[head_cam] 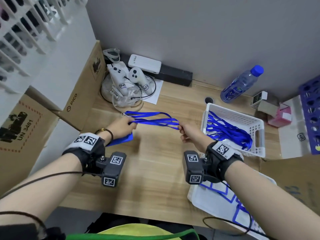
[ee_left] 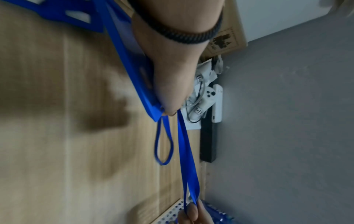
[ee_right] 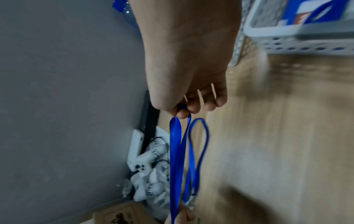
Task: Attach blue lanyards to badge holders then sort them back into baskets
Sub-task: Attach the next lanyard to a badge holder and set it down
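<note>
A blue lanyard is stretched above the desk between my two hands. My left hand pinches one end of the lanyard and also holds a blue badge holder under the palm; the badge holder shows along the wrist. My right hand pinches the other end of the lanyard between thumb and fingers. A slack loop hangs beside the taut strands. A white basket at the right holds several blue lanyards. A second white basket near my right forearm holds blue-edged badge holders.
A water bottle, small boxes and a blue rack stand at the back right. White controllers, a power bank and cables lie at the back left. Cardboard boxes line the left side.
</note>
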`<act>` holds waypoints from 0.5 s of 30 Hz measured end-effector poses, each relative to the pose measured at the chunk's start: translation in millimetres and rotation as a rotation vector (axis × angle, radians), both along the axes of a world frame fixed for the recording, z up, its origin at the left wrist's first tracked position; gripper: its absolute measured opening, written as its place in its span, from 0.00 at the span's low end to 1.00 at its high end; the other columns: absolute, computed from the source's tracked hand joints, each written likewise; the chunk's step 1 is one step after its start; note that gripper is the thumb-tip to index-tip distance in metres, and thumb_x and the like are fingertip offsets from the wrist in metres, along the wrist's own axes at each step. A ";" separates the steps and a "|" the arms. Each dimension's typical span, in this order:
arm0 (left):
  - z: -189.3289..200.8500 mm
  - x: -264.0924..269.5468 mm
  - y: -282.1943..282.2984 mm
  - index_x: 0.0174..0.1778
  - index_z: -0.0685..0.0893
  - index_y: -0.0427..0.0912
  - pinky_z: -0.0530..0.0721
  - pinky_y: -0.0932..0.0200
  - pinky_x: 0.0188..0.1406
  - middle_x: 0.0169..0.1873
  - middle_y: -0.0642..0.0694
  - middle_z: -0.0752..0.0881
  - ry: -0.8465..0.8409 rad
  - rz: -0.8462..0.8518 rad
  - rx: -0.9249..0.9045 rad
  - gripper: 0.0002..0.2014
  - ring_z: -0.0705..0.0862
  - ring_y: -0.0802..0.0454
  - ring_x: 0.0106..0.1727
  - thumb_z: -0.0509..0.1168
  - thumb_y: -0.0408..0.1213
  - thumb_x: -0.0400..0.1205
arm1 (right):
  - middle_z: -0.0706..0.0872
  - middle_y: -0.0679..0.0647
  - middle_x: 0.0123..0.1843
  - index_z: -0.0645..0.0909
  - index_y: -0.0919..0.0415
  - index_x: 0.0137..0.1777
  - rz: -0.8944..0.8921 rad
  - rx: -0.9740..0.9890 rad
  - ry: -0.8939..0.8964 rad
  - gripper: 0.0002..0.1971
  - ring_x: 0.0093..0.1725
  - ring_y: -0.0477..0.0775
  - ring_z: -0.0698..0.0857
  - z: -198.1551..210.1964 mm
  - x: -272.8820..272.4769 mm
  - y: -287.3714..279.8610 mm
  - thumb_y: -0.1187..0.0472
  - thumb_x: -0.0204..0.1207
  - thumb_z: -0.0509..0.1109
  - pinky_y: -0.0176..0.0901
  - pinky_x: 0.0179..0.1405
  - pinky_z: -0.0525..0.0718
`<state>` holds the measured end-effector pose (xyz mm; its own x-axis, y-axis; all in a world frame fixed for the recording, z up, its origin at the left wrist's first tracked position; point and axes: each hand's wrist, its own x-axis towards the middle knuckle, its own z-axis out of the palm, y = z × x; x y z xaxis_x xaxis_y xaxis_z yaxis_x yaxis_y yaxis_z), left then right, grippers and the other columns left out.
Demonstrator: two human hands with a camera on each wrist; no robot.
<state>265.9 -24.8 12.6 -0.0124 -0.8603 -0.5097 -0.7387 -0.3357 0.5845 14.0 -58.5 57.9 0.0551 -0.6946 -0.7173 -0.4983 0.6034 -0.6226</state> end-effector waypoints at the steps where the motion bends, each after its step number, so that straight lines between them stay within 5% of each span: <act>1: 1.4 2.5 -8.6 0.39 0.82 0.45 0.75 0.57 0.39 0.33 0.47 0.84 0.013 0.038 -0.051 0.08 0.83 0.44 0.41 0.61 0.37 0.82 | 0.67 0.51 0.29 0.70 0.55 0.34 -0.014 -0.017 -0.023 0.14 0.22 0.50 0.70 3.6 2.1 -6.9 0.60 0.83 0.54 0.37 0.24 0.71; 3: -1.0 6.1 -20.9 0.50 0.81 0.45 0.78 0.53 0.48 0.40 0.44 0.86 0.047 0.131 -0.109 0.05 0.85 0.41 0.48 0.63 0.41 0.82 | 0.70 0.51 0.32 0.73 0.56 0.43 -0.027 -0.031 -0.047 0.10 0.24 0.50 0.71 8.0 3.7 -17.7 0.58 0.84 0.54 0.38 0.24 0.72; 5: -7.3 9.4 -24.7 0.71 0.68 0.44 0.81 0.52 0.49 0.48 0.42 0.84 0.090 0.228 -0.063 0.24 0.83 0.44 0.46 0.66 0.45 0.82 | 0.73 0.52 0.40 0.70 0.54 0.58 -0.052 -0.008 -0.027 0.06 0.28 0.50 0.75 6.9 2.2 -22.3 0.58 0.85 0.55 0.40 0.25 0.76; 8: -17.0 7.8 -16.5 0.79 0.44 0.42 0.74 0.59 0.22 0.32 0.41 0.78 0.154 0.332 0.116 0.41 0.75 0.46 0.24 0.66 0.48 0.82 | 0.75 0.53 0.46 0.64 0.49 0.66 -0.112 0.033 0.013 0.13 0.33 0.51 0.78 -1.6 -7.6 -20.9 0.59 0.84 0.56 0.41 0.25 0.79; 12: -20.1 -10.1 -14.2 0.76 0.54 0.41 0.68 0.63 0.14 0.35 0.41 0.73 0.287 0.448 0.226 0.27 0.69 0.47 0.20 0.59 0.40 0.85 | 0.78 0.56 0.41 0.77 0.60 0.58 -0.087 0.099 -0.111 0.09 0.30 0.51 0.77 -7.7 -18.8 -11.0 0.61 0.84 0.58 0.39 0.28 0.77; 15: -10.3 -35.6 -20.2 0.73 0.63 0.42 0.70 0.63 0.17 0.38 0.40 0.76 0.385 0.488 0.236 0.22 0.70 0.47 0.20 0.53 0.31 0.81 | 0.81 0.55 0.39 0.80 0.61 0.56 0.015 0.130 -0.189 0.09 0.29 0.51 0.78 -8.9 -19.4 -3.1 0.58 0.82 0.62 0.37 0.27 0.77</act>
